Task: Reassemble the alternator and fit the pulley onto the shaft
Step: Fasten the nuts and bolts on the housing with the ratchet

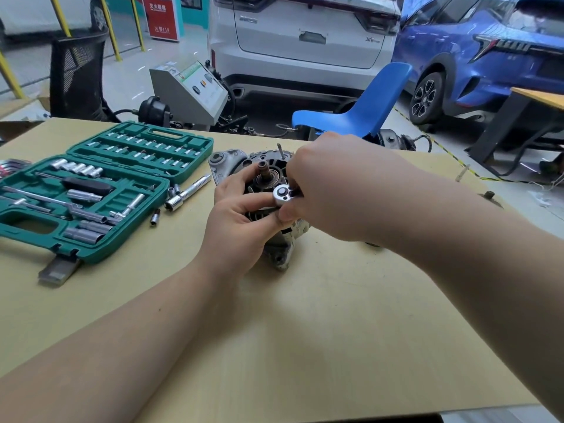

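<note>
The grey alternator point(232, 161) stands on the tan table point(305, 331), its bare shaft point(263, 170) pointing up at me with no pulley on it. My left hand point(241, 221) grips the alternator body from the near left side. My right hand point(338, 187) holds a chrome ratchet wrench; its round head point(282, 193) sits over the front face of the housing, just right of the shaft. A thin stud point(279, 148) sticks up at the alternator's far edge. The handle is hidden inside my right hand.
An open green socket set case point(91, 190) lies at the left, with loose sockets point(155, 215) and an extension bar point(190, 190) beside it. A small bolt point(489, 195) rests at the table's right edge. Blue chair point(360, 111), parked cars and a grey machine stand beyond.
</note>
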